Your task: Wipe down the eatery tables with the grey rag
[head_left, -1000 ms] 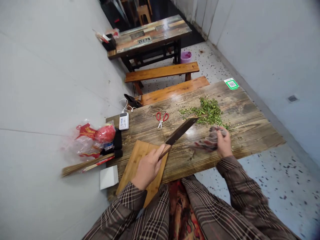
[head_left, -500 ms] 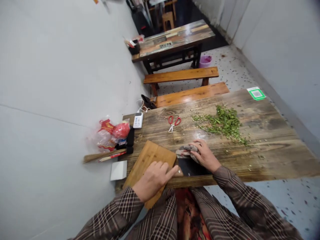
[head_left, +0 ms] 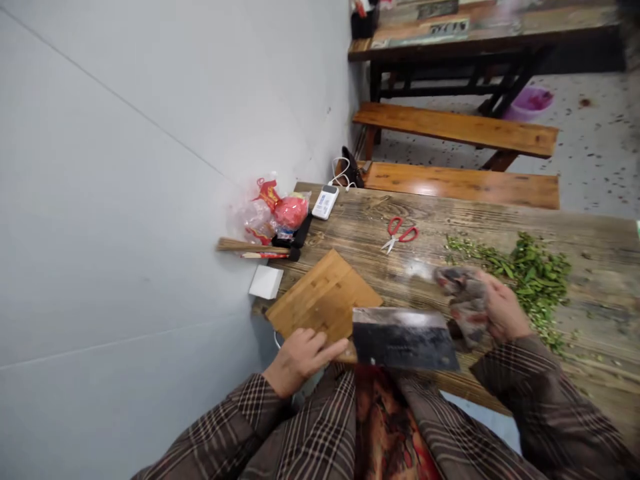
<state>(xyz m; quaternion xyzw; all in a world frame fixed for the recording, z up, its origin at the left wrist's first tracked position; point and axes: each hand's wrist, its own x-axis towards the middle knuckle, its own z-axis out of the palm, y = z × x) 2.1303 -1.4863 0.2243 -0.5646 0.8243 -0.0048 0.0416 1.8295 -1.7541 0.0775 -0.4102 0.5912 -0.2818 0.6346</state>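
My left hand [head_left: 303, 360] is closed round the handle of a broad cleaver [head_left: 404, 341], whose dark blade points to the right above the table's near edge. Beneath and beyond that hand lies a wooden cutting board [head_left: 327, 293], set at a slant. My right hand [head_left: 505, 310] grips a crumpled greyish cloth [head_left: 467, 303], which hangs just right of the blade's tip. Behind the right hand spreads a heap of green pods and leaves [head_left: 540, 273]. Red-handled scissors [head_left: 399, 233] rest, blades apart, on the table beyond the cleaver.
On the wooden table [head_left: 430, 217], a white device with a cable [head_left: 325, 202] sits at the far left. Plastic bags [head_left: 290, 212], a bundle of sticks [head_left: 250, 245] and a white box [head_left: 266, 282] line the wall. Benches [head_left: 460, 183] stand beyond.
The right hand has moved right with the cloth, off the blade. The cleaver shows more of its face now, seemingly raised. The view has turned to the left.
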